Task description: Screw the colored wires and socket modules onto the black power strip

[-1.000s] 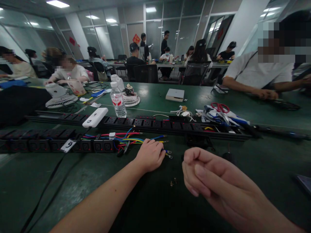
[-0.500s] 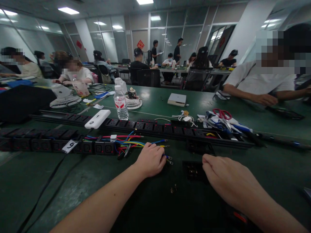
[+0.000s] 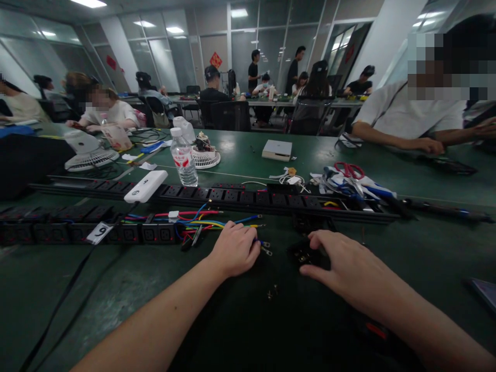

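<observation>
My left hand [image 3: 237,249] is closed around several coloured wires [image 3: 207,223] that come out of a black power strip [image 3: 127,233]. Metal ring terminals [image 3: 266,248] stick out past its fingers. On the right, my right hand [image 3: 337,261] has thumb and fingers on either side of a small black plastic block [image 3: 301,254] with brass-coloured contacts inside. Much of the block is hidden in shadow and by the hand. A few small screws [image 3: 272,292] lie on the table between my forearms.
Behind my hands runs a long black socket strip [image 3: 232,196] carrying a white power bank [image 3: 145,186]. A water bottle [image 3: 184,160] stands beyond it. Red-handled scissors [image 3: 349,170] lie with other tools at the right. A person in white [image 3: 418,116] sits across the table.
My right hand has shifted from a pinch at the block's right edge to a wider hold with thumb and fingers around it. My left hand stays on the wires. The view has tilted slightly.
</observation>
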Demonstrator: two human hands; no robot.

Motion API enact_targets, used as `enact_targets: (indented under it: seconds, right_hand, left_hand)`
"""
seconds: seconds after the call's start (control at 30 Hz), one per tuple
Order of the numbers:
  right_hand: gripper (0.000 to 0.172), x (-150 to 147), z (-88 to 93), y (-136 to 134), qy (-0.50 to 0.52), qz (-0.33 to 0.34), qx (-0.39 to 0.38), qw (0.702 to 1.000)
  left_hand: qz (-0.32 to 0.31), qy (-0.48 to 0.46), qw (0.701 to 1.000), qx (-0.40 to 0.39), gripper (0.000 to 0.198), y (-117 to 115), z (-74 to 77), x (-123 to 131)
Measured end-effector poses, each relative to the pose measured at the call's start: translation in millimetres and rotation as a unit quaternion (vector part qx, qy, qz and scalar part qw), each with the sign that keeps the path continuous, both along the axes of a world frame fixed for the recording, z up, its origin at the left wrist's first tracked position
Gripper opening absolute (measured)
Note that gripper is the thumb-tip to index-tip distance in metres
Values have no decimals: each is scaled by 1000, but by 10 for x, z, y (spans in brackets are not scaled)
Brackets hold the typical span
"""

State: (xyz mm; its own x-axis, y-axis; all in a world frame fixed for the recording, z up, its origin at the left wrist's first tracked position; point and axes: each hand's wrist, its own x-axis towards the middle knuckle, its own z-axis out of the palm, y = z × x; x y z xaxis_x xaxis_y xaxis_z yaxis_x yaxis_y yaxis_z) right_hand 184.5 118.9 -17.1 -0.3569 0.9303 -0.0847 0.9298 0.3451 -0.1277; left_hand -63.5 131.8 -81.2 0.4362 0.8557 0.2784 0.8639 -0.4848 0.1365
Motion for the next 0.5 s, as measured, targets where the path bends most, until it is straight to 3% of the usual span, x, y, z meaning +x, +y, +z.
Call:
enact_targets:
  seconds: [0.07, 0.1, 0.13, 0.3, 0.5]
  right_hand:
    - [87, 7, -64, -2, -3, 34, -13, 999]
    - [97, 3, -99, 3, -7, 48, -17, 999]
    - [98, -3, -133, 13, -12, 57, -16, 998]
    - [60, -53, -228, 78, -1, 51, 23, 998]
    - [60, -206, -244, 4, 55, 67, 84, 993]
  left_hand:
    - [0, -1, 1000, 2, 21, -2, 4, -3]
    - [0, -2, 1000, 3, 21, -3, 5, -7]
    - [-1, -4, 1000, 2, 21, -5, 6, -11]
    - [-12, -19, 1000, -2, 21, -6, 0, -30]
    - [-12, -42, 999, 8, 20, -3, 8, -29]
